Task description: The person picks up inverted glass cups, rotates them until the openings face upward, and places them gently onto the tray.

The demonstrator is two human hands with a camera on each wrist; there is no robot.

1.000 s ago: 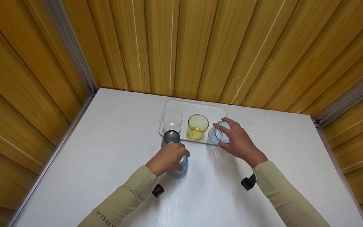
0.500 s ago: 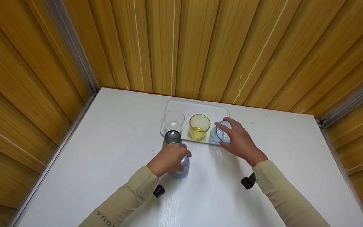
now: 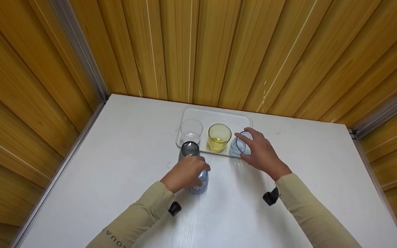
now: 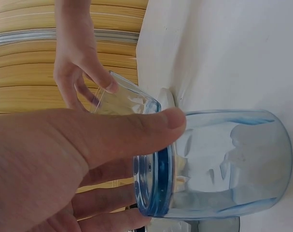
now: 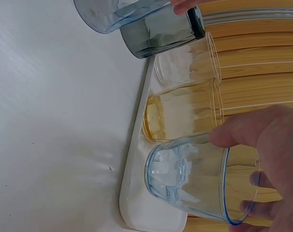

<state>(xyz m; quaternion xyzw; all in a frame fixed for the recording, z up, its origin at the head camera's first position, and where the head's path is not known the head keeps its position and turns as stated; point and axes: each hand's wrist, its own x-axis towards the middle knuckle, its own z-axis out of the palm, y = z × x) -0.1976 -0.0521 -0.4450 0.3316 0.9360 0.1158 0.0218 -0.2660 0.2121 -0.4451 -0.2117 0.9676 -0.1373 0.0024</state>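
My left hand grips a pale blue glass by its thick base; this glass is upside down, rim toward the table. Beside it, a smoky grey glass is also upside down, partly behind the hand in the head view. At the right end of the white tray, my right hand holds a second pale blue glass near its rim, thumb on one side and fingers on the other. That glass has its mouth up and looks slightly tilted. Whether its base touches the tray, I cannot tell.
A yellow glass stands upright on the tray, close to the held blue one. Left of it stands a clear glass, also upright. The wood-patterned wall rises right behind the white table.
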